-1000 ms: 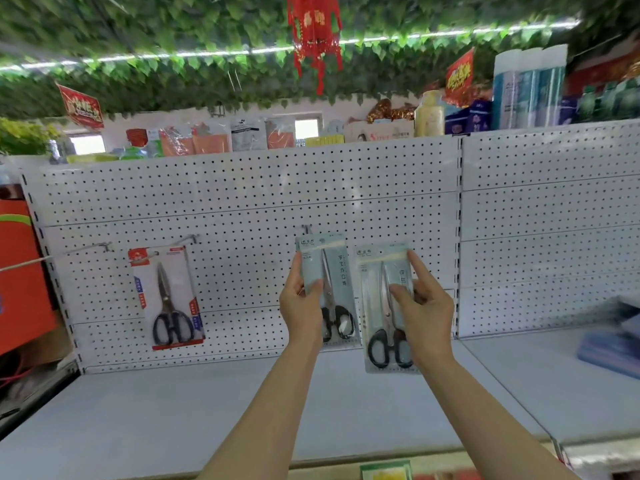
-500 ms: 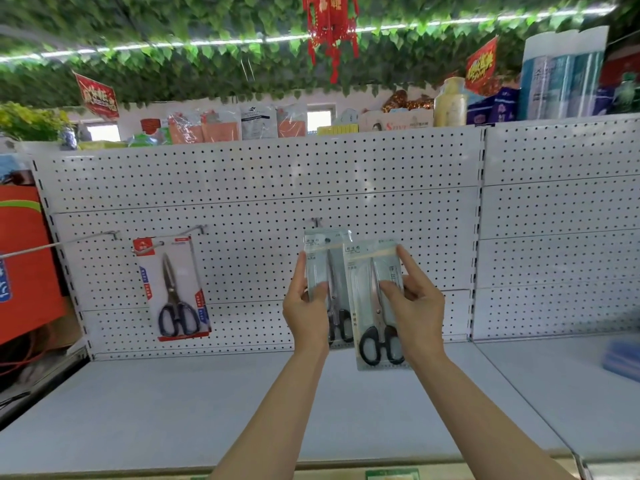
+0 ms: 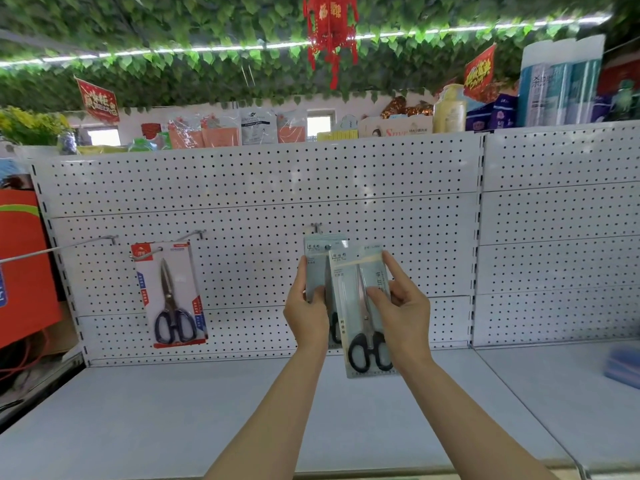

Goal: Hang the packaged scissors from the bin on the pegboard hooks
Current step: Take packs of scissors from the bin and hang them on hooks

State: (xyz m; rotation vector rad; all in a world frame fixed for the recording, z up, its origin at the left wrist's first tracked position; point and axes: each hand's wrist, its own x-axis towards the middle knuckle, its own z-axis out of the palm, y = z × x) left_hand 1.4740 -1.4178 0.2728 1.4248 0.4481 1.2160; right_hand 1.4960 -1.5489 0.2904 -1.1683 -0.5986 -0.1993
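Pale blue-grey card backs the pack of scissors (image 3: 363,308) that my right hand (image 3: 403,311) is clamped on, thumb pressed to the front of the card and fingers wrapped round its right edge. The pack stands nearly upright before the white pegboard (image 3: 259,209), its long axis running top to bottom with a slight lean; the blades point up toward the card's header and the black handle loops sit at the bottom. It overlaps the front of a second, like pack (image 3: 317,265), which my left hand (image 3: 306,313) grips by its left edge, fingers closed on the card. That rear pack is also upright, and its top edge sits just below a short metal hook (image 3: 316,227) on the pegboard; I cannot tell whether it is threaded on the hook. Left of that hook, well apart, a red-carded pack of scissors (image 3: 171,294) hangs from another hook, blades up, dark handles down. Below the pegboard runs the grey shelf (image 3: 156,417).
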